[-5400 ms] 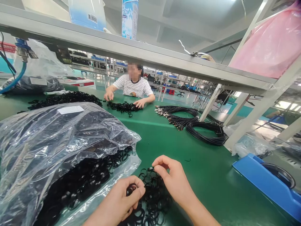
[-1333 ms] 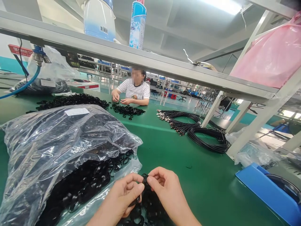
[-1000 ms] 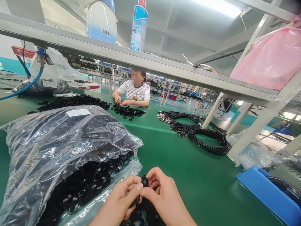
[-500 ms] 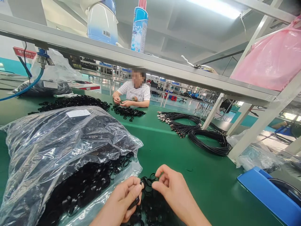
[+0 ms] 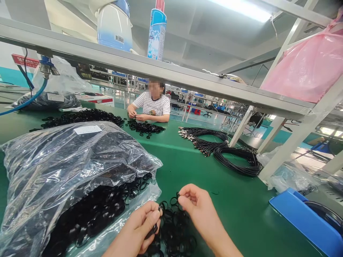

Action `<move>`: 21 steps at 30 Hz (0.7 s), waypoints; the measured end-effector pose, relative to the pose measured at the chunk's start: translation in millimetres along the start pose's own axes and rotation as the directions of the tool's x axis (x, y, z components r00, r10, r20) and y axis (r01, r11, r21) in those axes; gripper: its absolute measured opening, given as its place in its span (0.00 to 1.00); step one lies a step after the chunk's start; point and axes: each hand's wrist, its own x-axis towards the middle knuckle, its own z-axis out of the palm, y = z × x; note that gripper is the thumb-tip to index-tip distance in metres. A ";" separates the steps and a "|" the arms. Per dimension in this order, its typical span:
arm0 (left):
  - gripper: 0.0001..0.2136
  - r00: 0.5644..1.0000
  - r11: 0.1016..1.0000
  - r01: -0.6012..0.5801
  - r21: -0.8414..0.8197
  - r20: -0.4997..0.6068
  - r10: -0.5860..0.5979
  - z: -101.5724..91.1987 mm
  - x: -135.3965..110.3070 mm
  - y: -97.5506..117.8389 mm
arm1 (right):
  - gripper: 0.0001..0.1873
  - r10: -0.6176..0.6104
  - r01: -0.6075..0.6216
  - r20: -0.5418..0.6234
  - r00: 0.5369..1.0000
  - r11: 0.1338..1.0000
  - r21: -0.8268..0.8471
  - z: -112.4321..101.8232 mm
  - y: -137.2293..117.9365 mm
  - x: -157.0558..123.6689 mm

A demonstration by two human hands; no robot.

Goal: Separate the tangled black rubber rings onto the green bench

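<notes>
My left hand [image 5: 140, 225] is closed around a few black rings [image 5: 152, 231], whose edges show between the thumb and fingers. Thumb and fingertips of my right hand [image 5: 199, 208] pinch one black ring [image 5: 177, 196] above the table. Below and between both hands lies a loose pile of black rings [image 5: 177, 232], partly hidden by them. To the left, a large clear plastic bag [image 5: 80, 153] with a white label lies on its side. More black rings [image 5: 93, 207] fill its open mouth, close to my left hand.
The green table [image 5: 193, 164] carries coiled black cables [image 5: 237, 160] at right, near a shelf post. A blue tray [image 5: 302, 217] stands at front right. Across the table a person in a striped shirt [image 5: 155, 105] handles small black parts behind ring heaps [image 5: 146, 126]. A metal shelf [image 5: 171, 73] crosses overhead.
My right hand has closed its thumb and fingers on a black ring, raising it slightly from the pile. My left hand keeps its hold, nearly still.
</notes>
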 end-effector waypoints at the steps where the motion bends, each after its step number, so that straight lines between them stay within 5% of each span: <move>1: 0.24 1.000 1.000 0.008 0.001 0.002 -0.008 -0.4 -0.4 1.1 | 0.03 -0.007 0.007 0.005 1.000 0.999 -0.032 -4.9 -1.1 0.7; 6: 0.23 0.999 1.000 0.016 -0.005 0.030 -0.016 0.8 -3.0 4.1 | 0.08 -0.054 0.102 0.149 0.987 0.937 -0.334 -5.9 -4.0 -6.0; 12: 0.22 0.997 0.999 0.033 -0.025 0.071 -0.031 3.8 -3.0 0.7 | 0.10 0.071 -0.103 0.186 0.980 0.980 0.171 15.7 1.4 -10.9; 21: 0.21 1.000 0.999 -0.006 0.036 -0.010 0.006 2.8 -1.0 0.0 | 0.14 0.153 -0.221 0.195 0.969 0.892 0.394 15.7 3.1 -6.0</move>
